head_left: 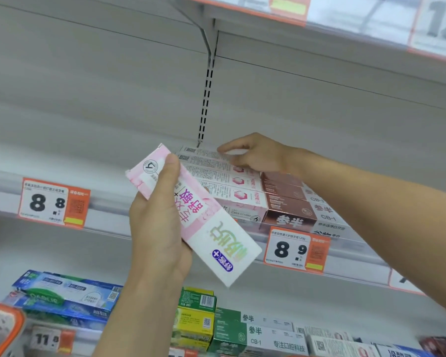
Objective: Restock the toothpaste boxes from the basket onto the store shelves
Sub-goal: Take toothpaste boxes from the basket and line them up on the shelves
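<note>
Setting: a store aisle of grey metal shelving, seen from below the middle shelf (108, 210), its back panel bare across the left half.
Nearest corner: the orange rim of the basket (9, 328) shows at lower left, contents too blurred to tell.
Left hand: the left hand (160, 228) grasps a pink-and-white toothpaste box (198, 215), thumb across its face, holding it tilted in front of the shelf edge, apparently kept ready as the next one to go up.
Lower shelf: blue-green boxes (67, 297) lie at left, yellow-green boxes (195, 320) and white "CB-1" boxes (268, 336) to the right, already stocked.
Price tags: an orange "8.8" tag (53, 202) hangs beneath the bare stretch; an "8.9" tag (296, 249) sits below the filled part.
Middle shelf stock: a row of matching pink-and-white boxes (224, 186) lies flat, side by side, touching brown boxes (289, 207) on their right.
Right hand: the right hand (255, 154) reaches over the back of that row, fingers loosely curled and touching the rear box top, seemingly squaring the row to make room; whether it pinches a box cannot be told.
Progress: judged midway, with one box in hand not yet shelved.
</note>
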